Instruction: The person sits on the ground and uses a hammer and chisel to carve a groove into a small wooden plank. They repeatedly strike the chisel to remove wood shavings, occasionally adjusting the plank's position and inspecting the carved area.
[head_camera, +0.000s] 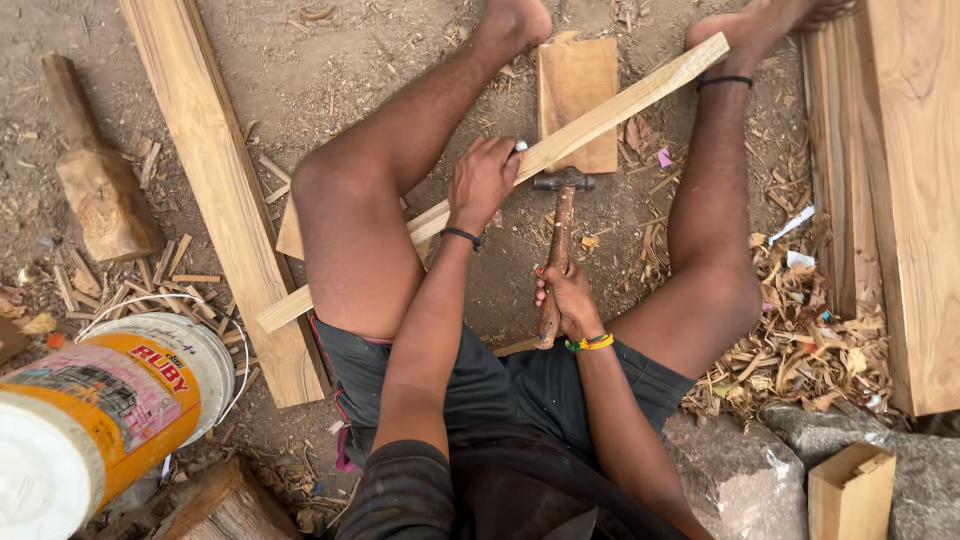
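1. Seemingly, the step in hand is a chiselling or nailing stroke on the long pale wooden batten, which runs slantwise over the person's left thigh and ends beside the right foot.
2. The left hand rests on top of the batten, fingers closed around a small metal-tipped tool stood against the wood; whether it is a chisel or a nail I cannot tell.
3. The right hand has its fingers wrapped round the lower end of the brown wooden-handled hammer, whose dark steel head lies just beside the batten, close to that tool.
4. A short flat wooden board lies under the batten, on the dirt ground.
5. By my judgement, the next blow needs the hammer head square to the tool's top and the batten kept steady.
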